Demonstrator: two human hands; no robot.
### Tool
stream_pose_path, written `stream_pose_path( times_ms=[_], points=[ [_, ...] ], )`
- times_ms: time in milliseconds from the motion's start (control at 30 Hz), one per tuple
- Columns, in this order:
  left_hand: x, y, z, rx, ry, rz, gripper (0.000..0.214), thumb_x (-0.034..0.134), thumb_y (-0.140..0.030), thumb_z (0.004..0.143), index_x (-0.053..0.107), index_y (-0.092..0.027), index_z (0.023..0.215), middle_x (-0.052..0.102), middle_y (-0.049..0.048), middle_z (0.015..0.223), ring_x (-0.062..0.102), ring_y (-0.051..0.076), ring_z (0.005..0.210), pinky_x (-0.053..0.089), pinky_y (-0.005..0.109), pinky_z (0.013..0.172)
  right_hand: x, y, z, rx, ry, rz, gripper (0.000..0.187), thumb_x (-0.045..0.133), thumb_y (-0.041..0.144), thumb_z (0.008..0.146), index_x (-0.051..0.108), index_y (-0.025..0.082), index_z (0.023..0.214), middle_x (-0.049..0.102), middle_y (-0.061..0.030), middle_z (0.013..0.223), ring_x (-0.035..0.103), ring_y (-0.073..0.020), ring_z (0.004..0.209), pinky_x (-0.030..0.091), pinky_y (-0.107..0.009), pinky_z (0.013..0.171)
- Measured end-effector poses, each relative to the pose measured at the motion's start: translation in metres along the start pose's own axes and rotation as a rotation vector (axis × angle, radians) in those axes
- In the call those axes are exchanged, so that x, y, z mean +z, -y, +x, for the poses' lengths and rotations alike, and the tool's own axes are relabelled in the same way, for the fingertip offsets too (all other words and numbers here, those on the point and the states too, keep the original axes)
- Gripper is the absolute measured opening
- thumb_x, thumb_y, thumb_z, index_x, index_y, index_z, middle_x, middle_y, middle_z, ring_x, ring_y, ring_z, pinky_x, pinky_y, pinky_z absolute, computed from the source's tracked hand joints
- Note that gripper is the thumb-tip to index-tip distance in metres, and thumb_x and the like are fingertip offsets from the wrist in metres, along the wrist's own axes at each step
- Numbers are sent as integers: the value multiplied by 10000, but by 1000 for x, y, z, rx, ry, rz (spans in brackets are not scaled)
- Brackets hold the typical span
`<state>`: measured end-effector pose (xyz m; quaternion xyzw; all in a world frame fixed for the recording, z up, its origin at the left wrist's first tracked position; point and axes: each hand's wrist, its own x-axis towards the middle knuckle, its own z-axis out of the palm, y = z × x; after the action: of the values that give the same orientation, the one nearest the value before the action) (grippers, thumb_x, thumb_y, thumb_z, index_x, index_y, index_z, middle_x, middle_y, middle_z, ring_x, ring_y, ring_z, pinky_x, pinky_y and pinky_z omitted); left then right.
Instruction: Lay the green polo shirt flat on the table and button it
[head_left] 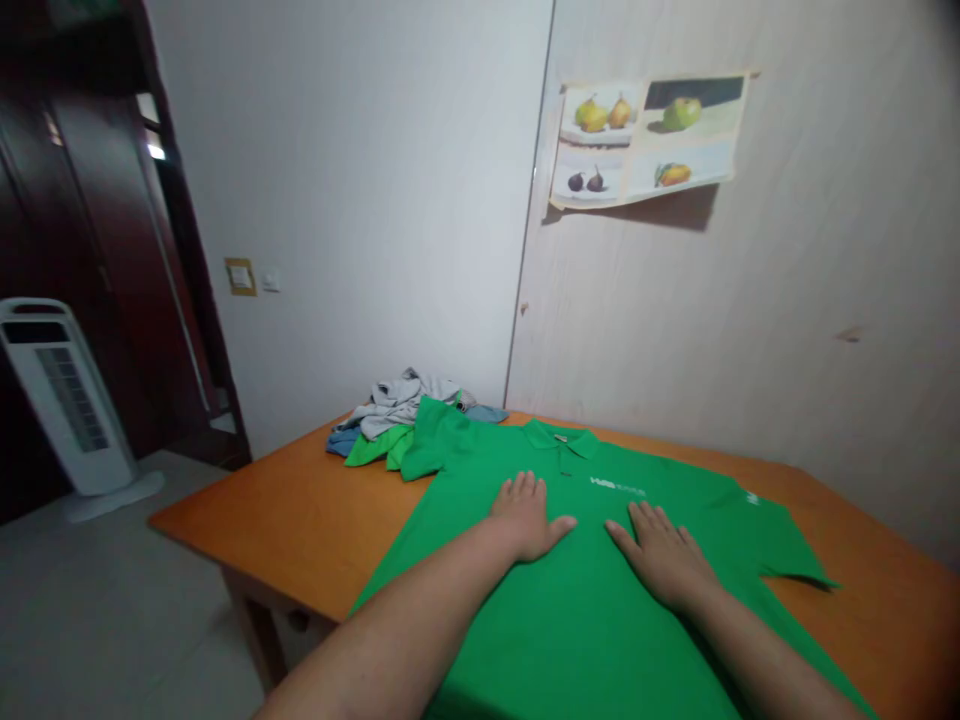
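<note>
Both hands, left hand [527, 516] and right hand [661, 553], lie flat and empty at frame centre, fingers spread, pinning the green polo shirt [600, 600] smooth on the desk [300, 510].

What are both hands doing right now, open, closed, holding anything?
Left hand: open, flat on the green polo shirt, holding nothing.
Right hand: open, flat on the same shirt, holding nothing.

polo shirt [600, 590]: matt green cloth | table [300, 510]: smooth, seemingly wooden
</note>
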<state>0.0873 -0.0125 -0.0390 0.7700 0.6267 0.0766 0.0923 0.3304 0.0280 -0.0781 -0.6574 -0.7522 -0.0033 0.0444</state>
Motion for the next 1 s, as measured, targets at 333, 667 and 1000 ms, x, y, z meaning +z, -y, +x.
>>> stream_pose_path(
  times_ms=[333, 667, 1000],
  points=[
    [-21, 72, -50, -92, -46, 65, 1001, 129, -812, 873, 241, -89, 1556, 162, 186, 1622, 116, 321, 1508, 144, 508, 1198, -1, 1, 0, -1, 4, 15, 891, 193, 722, 910, 292, 109, 1549, 248, -119, 1617, 171, -300, 1499, 146, -517, 1193],
    [-34, 116, -79, -25, -37, 110, 936, 174, -784, 901, 269, -119, 1553, 189, 146, 1624, 140, 275, 1509, 132, 411, 1207, -8, 2, -2, -3, 19, 34, 898, 181, 728, 914, 286, 103, 1550, 232, -119, 1622, 169, -305, 1497, 134, -515, 1194],
    [-40, 64, -82, -95, -141, 111, 859, 185, -708, 946, 378, -65, 1482, 324, 221, 1568, 265, 329, 1469, 193, 478, 1187, -2, -2, 2, -11, 3, 15, 893, 183, 721, 915, 291, 101, 1548, 254, -140, 1613, 183, -313, 1493, 162, -529, 1185]
  ],
)
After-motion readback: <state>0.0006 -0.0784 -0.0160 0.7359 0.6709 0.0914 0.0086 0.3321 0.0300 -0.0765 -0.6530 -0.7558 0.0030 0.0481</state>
